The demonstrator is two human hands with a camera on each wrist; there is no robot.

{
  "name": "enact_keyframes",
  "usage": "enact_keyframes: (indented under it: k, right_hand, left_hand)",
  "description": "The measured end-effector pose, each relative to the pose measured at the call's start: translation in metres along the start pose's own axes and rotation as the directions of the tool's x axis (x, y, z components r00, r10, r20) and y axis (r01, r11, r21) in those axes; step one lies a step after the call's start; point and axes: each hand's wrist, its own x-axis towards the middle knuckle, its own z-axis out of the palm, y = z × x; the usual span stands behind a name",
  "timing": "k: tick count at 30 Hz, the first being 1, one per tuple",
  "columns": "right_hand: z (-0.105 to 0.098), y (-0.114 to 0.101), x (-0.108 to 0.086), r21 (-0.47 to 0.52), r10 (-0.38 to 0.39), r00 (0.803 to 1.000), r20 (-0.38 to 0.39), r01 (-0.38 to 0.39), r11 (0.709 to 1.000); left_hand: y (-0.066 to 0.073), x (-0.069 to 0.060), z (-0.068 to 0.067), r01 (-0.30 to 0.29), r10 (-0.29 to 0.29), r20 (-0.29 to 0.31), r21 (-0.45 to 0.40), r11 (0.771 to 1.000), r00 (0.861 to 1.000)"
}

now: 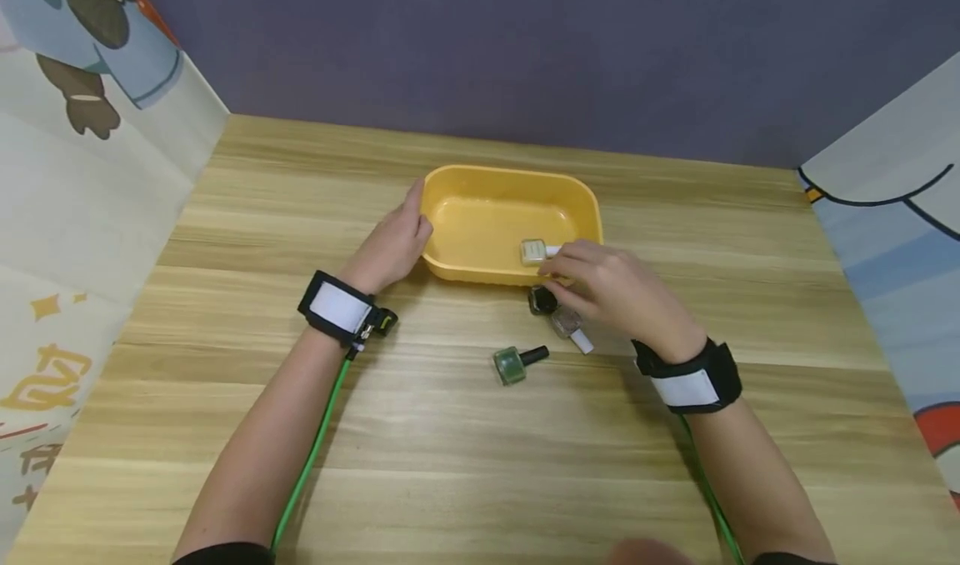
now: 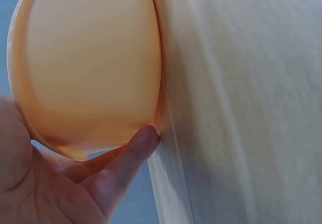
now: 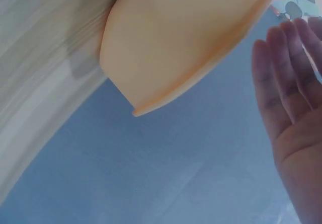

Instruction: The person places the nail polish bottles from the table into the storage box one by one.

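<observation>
My left hand grips the left end of a yellow plastic basin. In the left wrist view, a fingertip of that hand presses the basin's outer wall low down. Over the basin's front right rim is my right hand; its fingers look fairly straight in the right wrist view, and I see nothing held there. A pale nail polish bottle lies inside the basin, its white cap partly behind the right fingers. Just below the right thumb are a black nail polish bottle and a greyish, white-capped one.
A green nail polish bottle with a black cap lies nearer to me on the wooden table. Behind the table stands a dark blue panel. Green cables run from both wrist straps along my forearms.
</observation>
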Motion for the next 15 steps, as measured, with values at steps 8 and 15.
enact_keyframes:
  k: [8, 15]
  right_hand:
    - [0.000, -0.010, 0.000, -0.027, 0.004, 0.999, 0.042, -0.002, 1.000]
    - [0.006, -0.018, -0.001, -0.108, 0.027, 0.996, 0.083, -0.018, 0.994]
  left_hand:
    - [-0.001, 0.000, 0.000, 0.010, -0.010, 0.014, -0.014, 1.000, 1.000]
    - [0.001, -0.001, -0.002, 0.008, -0.008, 0.015, -0.008, 1.000, 1.000]
